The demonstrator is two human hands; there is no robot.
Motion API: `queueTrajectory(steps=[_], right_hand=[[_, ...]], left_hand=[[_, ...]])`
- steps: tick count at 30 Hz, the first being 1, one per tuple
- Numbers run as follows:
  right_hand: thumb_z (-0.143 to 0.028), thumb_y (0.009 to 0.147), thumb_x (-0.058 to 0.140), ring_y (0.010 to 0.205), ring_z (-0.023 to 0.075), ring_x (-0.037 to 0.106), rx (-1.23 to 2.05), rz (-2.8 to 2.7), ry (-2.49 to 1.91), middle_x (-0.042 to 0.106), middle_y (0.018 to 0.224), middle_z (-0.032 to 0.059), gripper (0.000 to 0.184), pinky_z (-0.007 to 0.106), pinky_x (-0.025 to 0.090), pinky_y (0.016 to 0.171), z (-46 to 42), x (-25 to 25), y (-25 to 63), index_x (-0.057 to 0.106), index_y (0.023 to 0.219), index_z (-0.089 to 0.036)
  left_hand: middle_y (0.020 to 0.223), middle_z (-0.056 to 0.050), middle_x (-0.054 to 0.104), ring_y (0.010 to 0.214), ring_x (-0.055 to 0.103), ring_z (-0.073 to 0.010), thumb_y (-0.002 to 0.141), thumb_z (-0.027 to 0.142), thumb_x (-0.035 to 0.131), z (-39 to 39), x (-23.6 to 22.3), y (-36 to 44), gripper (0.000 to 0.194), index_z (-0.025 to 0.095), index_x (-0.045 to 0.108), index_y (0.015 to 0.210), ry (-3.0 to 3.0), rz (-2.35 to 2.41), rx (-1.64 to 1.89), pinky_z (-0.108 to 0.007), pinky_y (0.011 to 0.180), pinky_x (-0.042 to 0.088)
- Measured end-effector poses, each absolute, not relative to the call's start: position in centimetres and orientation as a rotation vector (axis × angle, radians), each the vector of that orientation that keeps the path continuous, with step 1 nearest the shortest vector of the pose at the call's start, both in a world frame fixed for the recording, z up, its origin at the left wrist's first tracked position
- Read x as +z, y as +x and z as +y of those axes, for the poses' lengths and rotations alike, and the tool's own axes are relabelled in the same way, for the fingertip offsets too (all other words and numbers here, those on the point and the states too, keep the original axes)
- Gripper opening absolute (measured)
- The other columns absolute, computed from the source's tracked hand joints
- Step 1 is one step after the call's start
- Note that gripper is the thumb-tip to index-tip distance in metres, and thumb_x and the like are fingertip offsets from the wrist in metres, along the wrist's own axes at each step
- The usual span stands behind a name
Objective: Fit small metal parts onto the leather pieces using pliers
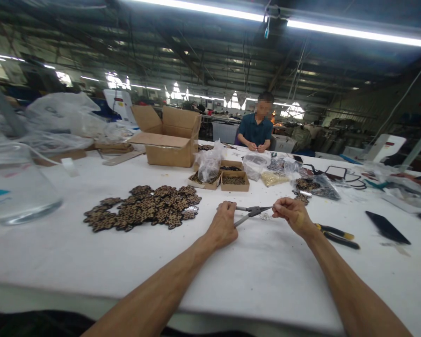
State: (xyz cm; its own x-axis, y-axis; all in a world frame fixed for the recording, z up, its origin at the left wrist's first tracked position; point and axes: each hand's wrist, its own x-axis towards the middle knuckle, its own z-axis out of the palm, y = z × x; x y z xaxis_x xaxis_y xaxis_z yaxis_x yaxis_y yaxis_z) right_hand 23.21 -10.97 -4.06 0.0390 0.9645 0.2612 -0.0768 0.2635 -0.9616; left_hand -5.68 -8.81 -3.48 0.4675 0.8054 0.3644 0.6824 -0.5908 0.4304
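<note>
My left hand (pixel 226 223) is closed round the grey handles of long-nosed pliers (pixel 255 211), whose narrow tip points right. At that tip, the fingers of my right hand (pixel 290 213) are pinched together; what they hold, if anything, is too small to make out. Small shiny metal pieces (pixel 265 216) lie on the white table just under the pliers. Left of my left hand spreads a heap of leopard-print patches (pixel 150 206) with dark edges. A second pair of pliers, with yellow and black handles (pixel 338 234), rests beside my right wrist.
Small cardboard trays (pixel 235 181) of tiny parts and plastic bags (pixel 210 161) stand beyond my hands, before an open carton (pixel 170 140). A large clear jug (pixel 19 182) is at left, a dark phone-like slab (pixel 387 227) at right. A co-worker (pixel 255 126) sits across the table.
</note>
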Motion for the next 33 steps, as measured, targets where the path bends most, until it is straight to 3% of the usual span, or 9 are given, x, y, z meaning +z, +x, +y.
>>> queueTrajectory(steps=[9, 26, 33], right_hand=[[-0.038, 0.071, 0.088, 0.067, 0.0176, 0.065, 1.321, -1.199, -0.889, 0.071, 0.08, 0.0059, 0.027, 0.038, 0.058, 0.072, -11.72, -3.1, 23.57, 0.078, 0.085, -0.017], [-0.033, 0.077, 0.085, 0.068, 0.0171, 0.065, 1.42, -1.137, -0.825, 0.071, 0.081, 0.0059, 0.024, 0.038, 0.056, 0.073, -11.47, -3.54, 23.36, 0.078, 0.092, -0.016], [-0.04, 0.078, 0.083, 0.067, 0.0176, 0.065, 1.39, -1.144, -0.859, 0.07, 0.08, 0.0059, 0.028, 0.037, 0.058, 0.071, -11.47, -3.35, 23.35, 0.078, 0.092, -0.016]], left_hand=[[0.133, -0.012, 0.048, 0.127, 0.047, -0.0293, 0.055, 0.0, 0.061, -8.71, -3.54, -5.71, 0.084, 0.022, 0.048, 0.135, 2.469, 1.233, 0.808, -0.045, 0.108, 0.043], [0.132, -0.011, 0.048, 0.125, 0.047, -0.0274, 0.055, 0.0, 0.06, -8.46, -4.24, -5.67, 0.082, 0.019, 0.048, 0.134, 2.497, 1.208, 0.851, -0.04, 0.108, 0.045], [0.131, -0.012, 0.048, 0.125, 0.048, -0.0278, 0.056, 0.0, 0.06, -8.42, -4.22, -5.64, 0.082, 0.018, 0.048, 0.134, 2.499, 1.217, 0.857, -0.04, 0.107, 0.045]])
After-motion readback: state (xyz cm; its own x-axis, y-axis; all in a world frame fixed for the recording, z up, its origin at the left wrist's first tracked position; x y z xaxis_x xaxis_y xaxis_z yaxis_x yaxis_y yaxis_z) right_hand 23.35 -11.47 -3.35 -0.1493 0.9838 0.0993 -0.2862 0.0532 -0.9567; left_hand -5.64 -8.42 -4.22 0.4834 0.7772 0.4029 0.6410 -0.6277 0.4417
